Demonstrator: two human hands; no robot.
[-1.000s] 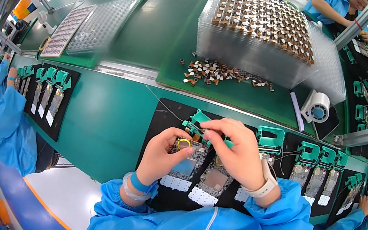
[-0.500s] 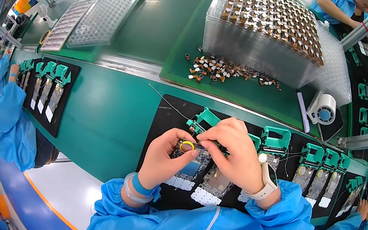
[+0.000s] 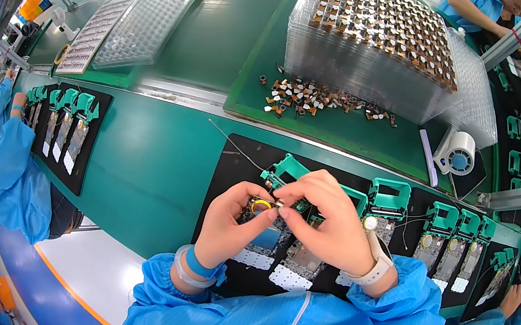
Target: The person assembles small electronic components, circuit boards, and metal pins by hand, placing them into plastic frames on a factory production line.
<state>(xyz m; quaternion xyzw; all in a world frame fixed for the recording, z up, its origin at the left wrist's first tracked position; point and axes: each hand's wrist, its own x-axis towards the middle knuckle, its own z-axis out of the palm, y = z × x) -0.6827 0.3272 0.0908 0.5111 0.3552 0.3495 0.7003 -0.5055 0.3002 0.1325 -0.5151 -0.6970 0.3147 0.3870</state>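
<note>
Both my hands meet over a circuit board [image 3: 267, 238] lying on the black mat, its upper end at a green plastic holder [image 3: 290, 166]. A tiny metallic part [image 3: 279, 204] shows between my fingertips; its exact kind is too small to tell. My right hand [image 3: 332, 221] pinches it between thumb and forefinger. The curled left hand [image 3: 228, 218] brings its thumb and forefinger to the same part. Framed by the left fingers is a yellow-rimmed round piece [image 3: 260, 206] on the board. Beside it lies a second board [image 3: 300, 260], partly under my right hand.
More green holders with boards [image 3: 426, 249] line the right. Beyond the mat, small loose parts [image 3: 312, 99] are scattered before stacked clear trays [image 3: 360, 62]. A small white fan [image 3: 459, 160] stands right of them. Co-workers in blue [image 3: 8, 168] sit on both sides.
My right fingertips have shifted slightly down and left, and the tiny metallic part now shows between the fingertips. The left hand has hardly moved.
</note>
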